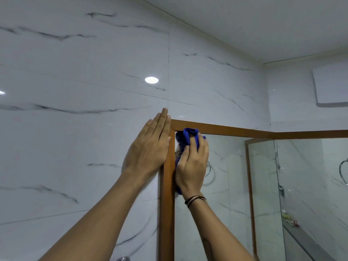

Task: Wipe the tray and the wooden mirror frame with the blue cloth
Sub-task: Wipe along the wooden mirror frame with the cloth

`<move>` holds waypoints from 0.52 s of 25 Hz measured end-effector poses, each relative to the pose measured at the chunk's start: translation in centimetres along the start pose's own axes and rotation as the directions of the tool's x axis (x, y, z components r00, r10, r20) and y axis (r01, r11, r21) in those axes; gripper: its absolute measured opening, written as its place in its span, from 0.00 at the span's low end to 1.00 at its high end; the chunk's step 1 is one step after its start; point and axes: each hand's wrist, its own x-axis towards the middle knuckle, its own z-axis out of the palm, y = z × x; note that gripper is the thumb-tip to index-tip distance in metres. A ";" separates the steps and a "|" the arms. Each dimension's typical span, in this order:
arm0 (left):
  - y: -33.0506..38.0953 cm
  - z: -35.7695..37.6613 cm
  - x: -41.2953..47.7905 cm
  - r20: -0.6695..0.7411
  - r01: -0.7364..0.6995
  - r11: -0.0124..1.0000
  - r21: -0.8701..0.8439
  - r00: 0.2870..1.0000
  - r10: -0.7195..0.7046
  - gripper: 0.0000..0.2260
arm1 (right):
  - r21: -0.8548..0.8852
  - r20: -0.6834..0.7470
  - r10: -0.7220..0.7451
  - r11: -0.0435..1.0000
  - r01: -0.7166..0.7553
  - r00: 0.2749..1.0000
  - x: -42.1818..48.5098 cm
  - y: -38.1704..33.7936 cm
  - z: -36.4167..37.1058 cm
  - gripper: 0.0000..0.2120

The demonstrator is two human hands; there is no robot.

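Note:
The wooden mirror frame (235, 129) runs along the top and down the left side of a wall mirror. My right hand (192, 164) presses the blue cloth (189, 134) against the glass at the frame's upper left inner corner; most of the cloth is hidden under the palm. My left hand (150, 147) lies flat with fingers together on the marble wall, its edge touching the outer side of the frame's left post. No tray is in view.
White marble-look tiles (75, 91) cover the wall to the left and above. The mirror (235, 185) reflects a towel ring and a shelf with small items. A white vent cover (331, 85) sits high on the right wall. A chrome fitting (123, 258) shows at the bottom edge.

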 end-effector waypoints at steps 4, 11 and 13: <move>0.0 0.2 -0.5 -0.040 -0.009 1.000 -0.017 0.999 0.008 0.28 | 0.040 -0.135 0.386 0.923 -0.384 0.913 5.1 3.1 -1.4 0.24; 0.5 0.5 0.0 -0.020 0.007 1.000 -0.007 1.000 -0.007 0.28 | 0.206 -0.084 0.435 0.888 -0.412 0.896 3.7 0.9 -0.7 0.24; 0.4 0.4 0.0 -0.038 0.009 1.000 -0.018 0.999 -0.010 0.27 | 0.197 0.002 0.167 0.967 -0.164 0.986 0.1 -1.3 0.0 0.25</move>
